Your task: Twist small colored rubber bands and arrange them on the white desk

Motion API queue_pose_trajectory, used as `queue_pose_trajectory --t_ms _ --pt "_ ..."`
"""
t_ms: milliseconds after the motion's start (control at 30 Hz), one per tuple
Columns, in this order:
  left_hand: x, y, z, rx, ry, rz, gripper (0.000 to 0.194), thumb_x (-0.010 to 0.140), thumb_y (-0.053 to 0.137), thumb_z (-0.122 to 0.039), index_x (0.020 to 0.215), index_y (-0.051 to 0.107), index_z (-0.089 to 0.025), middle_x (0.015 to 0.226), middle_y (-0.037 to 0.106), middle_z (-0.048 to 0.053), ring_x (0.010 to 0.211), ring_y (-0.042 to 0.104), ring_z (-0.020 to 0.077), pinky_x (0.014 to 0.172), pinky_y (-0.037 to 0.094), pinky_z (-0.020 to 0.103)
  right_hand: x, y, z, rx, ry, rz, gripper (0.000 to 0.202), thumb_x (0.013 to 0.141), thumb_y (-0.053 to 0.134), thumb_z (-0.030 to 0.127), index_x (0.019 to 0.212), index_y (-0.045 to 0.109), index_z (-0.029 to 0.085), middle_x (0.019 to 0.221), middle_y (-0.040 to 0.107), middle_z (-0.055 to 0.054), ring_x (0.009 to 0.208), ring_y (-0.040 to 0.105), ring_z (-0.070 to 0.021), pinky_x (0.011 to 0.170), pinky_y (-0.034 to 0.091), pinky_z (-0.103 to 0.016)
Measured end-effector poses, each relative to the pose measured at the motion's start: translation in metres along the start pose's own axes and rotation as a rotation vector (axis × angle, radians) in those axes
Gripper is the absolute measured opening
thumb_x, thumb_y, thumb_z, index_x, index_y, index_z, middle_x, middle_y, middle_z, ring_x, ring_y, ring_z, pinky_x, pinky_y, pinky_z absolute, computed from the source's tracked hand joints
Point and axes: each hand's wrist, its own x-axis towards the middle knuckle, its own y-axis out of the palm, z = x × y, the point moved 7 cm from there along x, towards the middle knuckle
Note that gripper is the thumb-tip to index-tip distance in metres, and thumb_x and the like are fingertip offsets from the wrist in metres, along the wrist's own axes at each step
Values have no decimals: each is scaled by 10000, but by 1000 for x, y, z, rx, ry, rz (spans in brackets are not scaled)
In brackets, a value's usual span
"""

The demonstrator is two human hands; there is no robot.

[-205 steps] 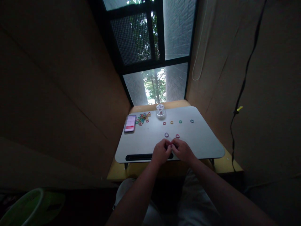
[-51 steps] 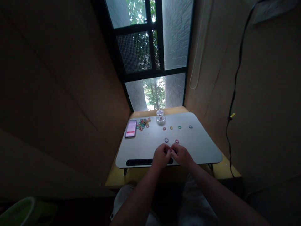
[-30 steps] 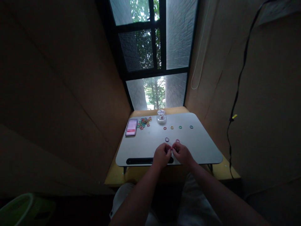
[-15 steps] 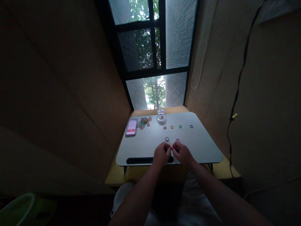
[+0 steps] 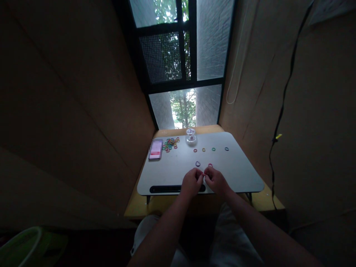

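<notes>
My left hand point(image 5: 192, 181) and my right hand point(image 5: 217, 181) meet above the front part of the white lap table point(image 5: 167, 172), fingertips pinched together. Between them shows a small bit of red, too small to make out. Just beyond my fingers lie a purple band point(image 5: 197, 163) and a pinkish-red band point(image 5: 210, 165). Farther back is a row of single bands: red point(image 5: 195, 150), yellow point(image 5: 203, 150), green point(image 5: 213, 149) and dark blue point(image 5: 226, 149). A heap of coloured bands point(image 5: 171, 144) lies at the back left.
A phone point(image 5: 155, 150) lies at the table's left edge. A clear container point(image 5: 191, 137) stands at the back. The black slot point(image 5: 165, 189) runs along the front edge. A cable point(image 5: 282, 100) hangs at right; a green bin point(image 5: 30, 246) is at lower left.
</notes>
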Motion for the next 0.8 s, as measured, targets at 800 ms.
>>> queue_pose_trajectory --t_ms 800 --pt "0 1 -2 -17 33 17 107 822 512 -267 812 581 -184 723 590 -15 658 510 104 627 373 232 0 0 -1 -41 -9 -34 105 806 494 242 711 473 202 599 493 34 549 459 -111 562 340 -238"
